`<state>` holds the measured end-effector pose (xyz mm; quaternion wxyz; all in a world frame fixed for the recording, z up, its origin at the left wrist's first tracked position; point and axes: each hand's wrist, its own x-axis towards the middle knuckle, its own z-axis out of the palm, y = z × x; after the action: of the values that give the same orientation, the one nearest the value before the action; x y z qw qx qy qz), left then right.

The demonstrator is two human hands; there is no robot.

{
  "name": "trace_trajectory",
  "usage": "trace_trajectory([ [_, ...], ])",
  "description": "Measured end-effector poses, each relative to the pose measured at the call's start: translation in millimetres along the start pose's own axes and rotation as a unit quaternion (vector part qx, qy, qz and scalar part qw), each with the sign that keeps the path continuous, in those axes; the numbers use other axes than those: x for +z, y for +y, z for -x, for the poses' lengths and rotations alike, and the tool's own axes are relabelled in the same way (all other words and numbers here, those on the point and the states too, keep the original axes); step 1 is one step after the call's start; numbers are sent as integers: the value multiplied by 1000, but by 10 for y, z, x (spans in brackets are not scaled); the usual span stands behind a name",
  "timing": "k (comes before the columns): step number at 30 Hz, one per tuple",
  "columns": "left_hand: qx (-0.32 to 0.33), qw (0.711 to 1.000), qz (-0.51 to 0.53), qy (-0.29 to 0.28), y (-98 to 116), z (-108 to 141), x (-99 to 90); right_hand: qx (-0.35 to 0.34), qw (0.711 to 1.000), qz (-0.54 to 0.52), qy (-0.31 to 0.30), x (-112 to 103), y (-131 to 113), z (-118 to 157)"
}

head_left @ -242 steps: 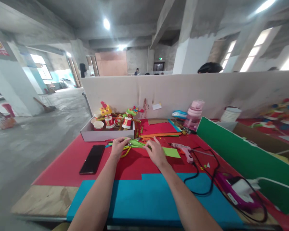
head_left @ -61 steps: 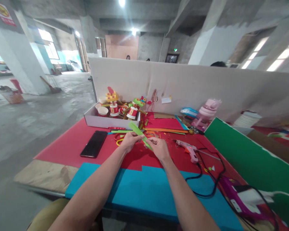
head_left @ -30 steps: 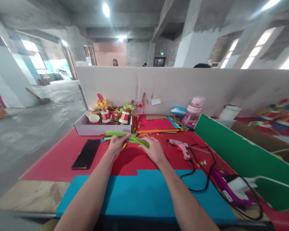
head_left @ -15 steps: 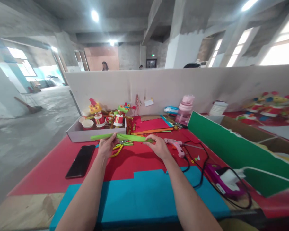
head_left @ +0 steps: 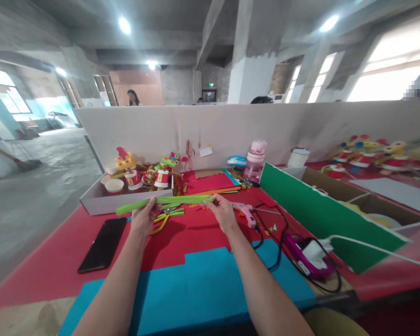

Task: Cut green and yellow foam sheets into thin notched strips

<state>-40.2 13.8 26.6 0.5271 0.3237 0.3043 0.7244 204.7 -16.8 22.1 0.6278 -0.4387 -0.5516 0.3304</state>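
Observation:
A long light-green strip [head_left: 182, 199], apparently paper, stretches nearly level between my two hands above the red tabletop. My left hand [head_left: 144, 218] pinches it part way along, and its free end sticks out to the left. The strip's right end is in the closed fingers of my right hand [head_left: 224, 213]. Below and beside my left hand lie scissors [head_left: 160, 224] with yellow handles, near more green strips [head_left: 177, 213]. Just right of my right hand rests a pink glue gun [head_left: 245, 213], its cable running toward the front.
A white box [head_left: 126, 204] at back left holds paper cups [head_left: 114, 186] and cup figures [head_left: 161, 177]. A black phone [head_left: 103, 245] lies left. Blue sheets [head_left: 196, 289] cover the front. At right are a green-sided box [head_left: 322, 217], purple power strip [head_left: 310, 259] and loose cables.
The camera has turned right, so the table's things sit farther left in view. Both hands still grip the green strip, and its left part now looks wider.

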Motion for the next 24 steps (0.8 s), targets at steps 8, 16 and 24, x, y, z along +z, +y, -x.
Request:
trace_trajectory([
  [8, 20, 999, 4, 34, -25, 15, 62, 20, 996, -60, 63, 80, -6, 9],
  [16, 27, 999, 0, 43, -9, 44, 110, 31, 988, -108, 108, 128, 10, 12],
  [24, 27, 999, -10, 33, -19, 39, 106, 51, 976, -163, 132, 151, 43, -3],
])
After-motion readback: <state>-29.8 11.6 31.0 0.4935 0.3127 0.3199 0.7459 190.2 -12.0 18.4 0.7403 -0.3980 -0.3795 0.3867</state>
